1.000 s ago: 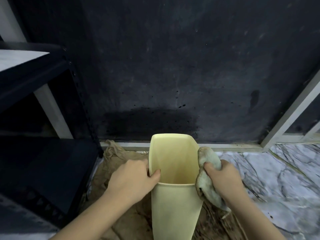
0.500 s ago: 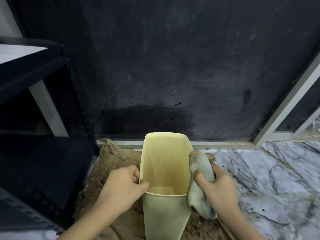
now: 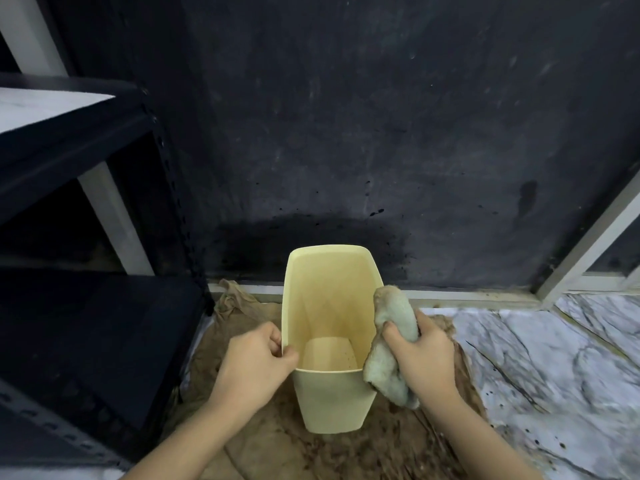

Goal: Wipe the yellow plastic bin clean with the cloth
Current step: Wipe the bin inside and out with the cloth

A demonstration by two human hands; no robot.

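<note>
Bin (image 3: 330, 400): upright on brown sacking (image 3: 277, 445).
Left hand (image 3: 254, 367): pinches bin's left rim.
Right hand (image 3: 424, 358): grips cloth (image 3: 391, 344) against right rim.

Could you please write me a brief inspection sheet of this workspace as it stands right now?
Surface: marbled floor, with a stained brown sacking sheet spread under the work.
Job's things: yellow bin upright on the sacking, open top, nothing seen inside; cloth bunched against the outside of its right rim.
Clutter: dark specks and debris on the sacking and on the floor near it.
Grippers: left hand pinches the bin's left rim; right hand grips the cloth.
Cables: nothing seen.
Surroundings: dark wall behind with a darker patch above the bin; black shelving to the left; pale frame to the right.
</note>
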